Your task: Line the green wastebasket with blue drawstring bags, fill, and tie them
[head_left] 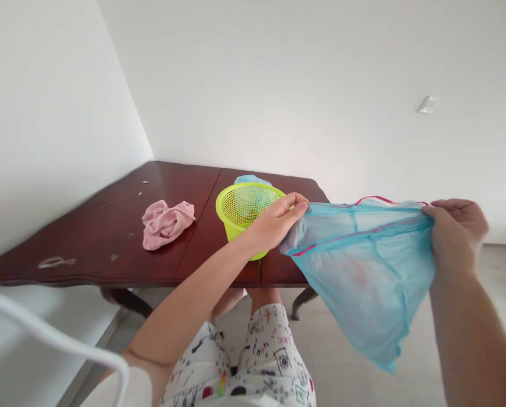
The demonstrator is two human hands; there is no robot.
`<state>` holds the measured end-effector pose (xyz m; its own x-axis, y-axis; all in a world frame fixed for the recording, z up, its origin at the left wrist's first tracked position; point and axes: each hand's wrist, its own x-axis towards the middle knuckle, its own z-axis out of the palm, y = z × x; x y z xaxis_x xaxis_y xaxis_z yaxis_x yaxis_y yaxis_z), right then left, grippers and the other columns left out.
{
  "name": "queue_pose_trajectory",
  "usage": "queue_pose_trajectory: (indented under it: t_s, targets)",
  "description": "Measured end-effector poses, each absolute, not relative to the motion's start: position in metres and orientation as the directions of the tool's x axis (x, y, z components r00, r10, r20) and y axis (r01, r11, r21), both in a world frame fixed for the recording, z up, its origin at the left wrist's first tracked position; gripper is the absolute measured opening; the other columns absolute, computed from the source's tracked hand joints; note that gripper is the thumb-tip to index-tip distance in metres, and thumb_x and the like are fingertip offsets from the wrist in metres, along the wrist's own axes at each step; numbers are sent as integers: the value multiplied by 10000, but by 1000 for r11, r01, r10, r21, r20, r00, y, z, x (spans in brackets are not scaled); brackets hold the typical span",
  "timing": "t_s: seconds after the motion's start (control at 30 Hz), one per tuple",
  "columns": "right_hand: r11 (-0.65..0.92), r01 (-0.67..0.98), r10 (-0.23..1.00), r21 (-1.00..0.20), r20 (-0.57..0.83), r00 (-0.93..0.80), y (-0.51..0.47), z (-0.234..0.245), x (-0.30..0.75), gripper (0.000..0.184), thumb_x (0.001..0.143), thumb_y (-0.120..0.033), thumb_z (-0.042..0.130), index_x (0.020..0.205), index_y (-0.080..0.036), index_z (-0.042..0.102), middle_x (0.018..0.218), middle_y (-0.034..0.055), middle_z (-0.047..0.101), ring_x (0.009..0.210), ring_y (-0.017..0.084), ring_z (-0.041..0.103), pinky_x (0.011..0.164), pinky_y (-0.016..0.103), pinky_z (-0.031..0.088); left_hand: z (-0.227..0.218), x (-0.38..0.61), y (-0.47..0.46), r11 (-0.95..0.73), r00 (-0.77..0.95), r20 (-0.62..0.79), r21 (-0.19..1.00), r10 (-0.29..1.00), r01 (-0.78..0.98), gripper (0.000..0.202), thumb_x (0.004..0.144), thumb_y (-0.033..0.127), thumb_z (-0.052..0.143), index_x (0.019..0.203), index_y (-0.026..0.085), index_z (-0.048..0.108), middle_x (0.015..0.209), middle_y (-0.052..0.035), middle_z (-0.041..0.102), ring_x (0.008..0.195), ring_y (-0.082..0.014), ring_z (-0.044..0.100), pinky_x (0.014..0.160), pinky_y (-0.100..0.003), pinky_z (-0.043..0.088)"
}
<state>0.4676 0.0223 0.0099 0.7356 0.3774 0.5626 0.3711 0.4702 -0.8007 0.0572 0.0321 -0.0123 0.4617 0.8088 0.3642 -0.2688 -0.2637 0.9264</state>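
Observation:
A thin, see-through blue plastic bag [358, 277] with a red drawstring hangs stretched between my hands, right of the table. My left hand [280, 220] pinches its left top corner, in front of a yellow-green mesh basket [231, 217]. At the opposite top corner, the fingers of my right hand [458, 232] are closed on the bag. The bag's mouth runs along the top and its lower end droops to a point. Part of the basket is hidden behind my left hand and forearm.
A crumpled pink cloth [166, 223] lies on the dark red wooden table [109, 232], left of the basket. More blue plastic [253, 180] shows behind the basket. White walls border the table. A white cable [45, 336] curves across the lower left.

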Motion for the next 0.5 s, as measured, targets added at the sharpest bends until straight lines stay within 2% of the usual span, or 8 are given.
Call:
queue_pose_trajectory:
  t_s: [0.1, 0.23, 0.3, 0.37, 0.43, 0.5]
  targets:
    - [381, 495, 318, -781, 613, 723, 42, 26, 477, 331, 695, 46, 867, 846, -215, 732, 827, -29, 725, 795, 180, 645, 958, 440, 511, -24, 71, 30, -411, 422, 417, 905, 805, -109, 284, 1230, 500, 587, 1312, 236, 656, 825, 31, 695, 667, -144, 634, 644, -248, 497]
    - [541, 539, 335, -645, 753, 566, 54, 47, 458, 281, 753, -1, 851, 893, -216, 738, 921, 29, 771, 879, 204, 708, 956, 443, 549, -37, 74, 18, -526, 358, 470, 848, 807, 72, 369, 1251, 428, 507, 1547, 219, 581, 952, -28, 784, 760, -196, 713, 743, -316, 557]
    - [640, 509, 331, -575, 805, 492, 55, 54, 441, 265, 753, -43, 856, 891, -232, 733, 965, 63, 791, 931, 225, 738, 929, 439, 573, -41, 71, 7, -556, 355, 462, 797, 812, 235, 445, 1250, 400, 498, 1659, 225, 529, 1001, -48, 811, 785, -221, 741, 778, -347, 570]
    - [711, 462, 342, -530, 835, 432, 54, 55, 422, 260, 742, -81, 882, 880, -244, 733, 976, 69, 790, 960, 232, 758, 929, 436, 592, -46, 66, -8, -552, 364, 418, 691, 832, 468, 465, 1244, 396, 513, 1680, 238, 533, 1010, -63, 828, 806, -253, 771, 785, -370, 572]
    - [743, 429, 369, -514, 849, 379, 49, 50, 403, 250, 759, -133, 929, 872, -248, 737, 974, 61, 781, 966, 223, 766, 928, 424, 605, -52, 61, -27, -517, 362, 371, 561, 855, 646, 434, 1229, 421, 557, 1622, 241, 589, 967, -62, 829, 804, -273, 787, 758, -370, 562]
    - [747, 413, 418, -522, 851, 318, 41, 39, 385, 240, 808, -189, 962, 875, -242, 738, 991, 61, 780, 964, 208, 767, 895, 391, 612, -61, 59, -44, -530, 398, 351, 524, 848, 667, 363, 1220, 452, 584, 1511, 245, 652, 883, -32, 810, 765, -257, 778, 722, -348, 546]
